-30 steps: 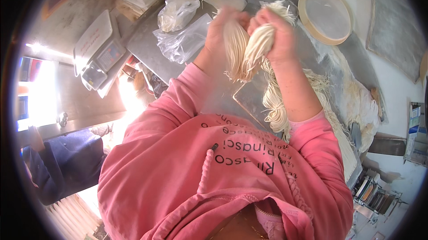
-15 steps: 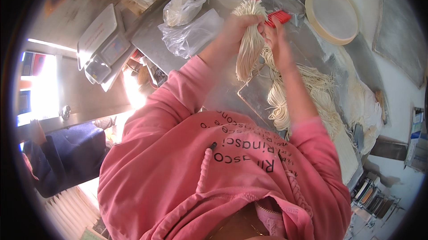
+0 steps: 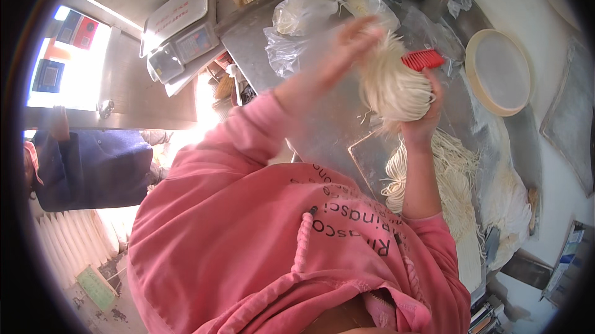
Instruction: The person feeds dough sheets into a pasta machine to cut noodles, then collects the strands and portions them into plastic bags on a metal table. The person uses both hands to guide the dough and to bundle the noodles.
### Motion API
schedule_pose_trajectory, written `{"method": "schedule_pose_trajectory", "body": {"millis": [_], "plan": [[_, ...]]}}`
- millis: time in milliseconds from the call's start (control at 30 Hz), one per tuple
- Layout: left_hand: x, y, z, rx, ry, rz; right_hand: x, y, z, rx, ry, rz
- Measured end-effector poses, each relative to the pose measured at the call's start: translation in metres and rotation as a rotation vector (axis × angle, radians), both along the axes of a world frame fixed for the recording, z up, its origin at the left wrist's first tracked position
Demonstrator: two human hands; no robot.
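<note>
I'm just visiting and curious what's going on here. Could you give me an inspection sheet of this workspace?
Surface: grey metal worktable.
Job's things: bundle of pale noodle strands; small red plastic comb; more pale noodles heaped on the table.
Clutter: clear plastic bags; round cream-rimmed sieve; white weighing scale.
Fingers: right hand grips the bundle; left hand blurred beside it.
Cables: nothing seen.
Surroundings: a person in dark blue, left.

pale noodle bundle [image 3: 393, 89] (held aloft), red comb [image 3: 423, 59]
</note>
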State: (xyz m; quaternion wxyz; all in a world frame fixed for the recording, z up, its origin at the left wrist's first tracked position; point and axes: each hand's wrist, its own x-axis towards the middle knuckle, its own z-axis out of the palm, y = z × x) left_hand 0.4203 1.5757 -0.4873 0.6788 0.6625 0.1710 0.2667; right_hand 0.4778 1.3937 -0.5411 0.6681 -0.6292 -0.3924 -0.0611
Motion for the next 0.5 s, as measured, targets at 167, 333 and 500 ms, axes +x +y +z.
{"method": "schedule_pose_trajectory", "body": {"millis": [167, 333, 500], "plan": [[-0.013, 0.164, -0.066, 0.913, 1.07, 0.681, 0.012, -0.018, -0.059, -1.251, -0.216, 0.007], [-0.006, 0.224, -0.112, 0.774, 1.25, 0.038, 0.009, -0.015, -0.059, -1.147, -0.217, 0.071], [0.007, 0.125, -0.046, 0.865, 0.263, 0.391, -0.005, -0.013, -0.002, -0.883, -0.066, 0.116]]}}
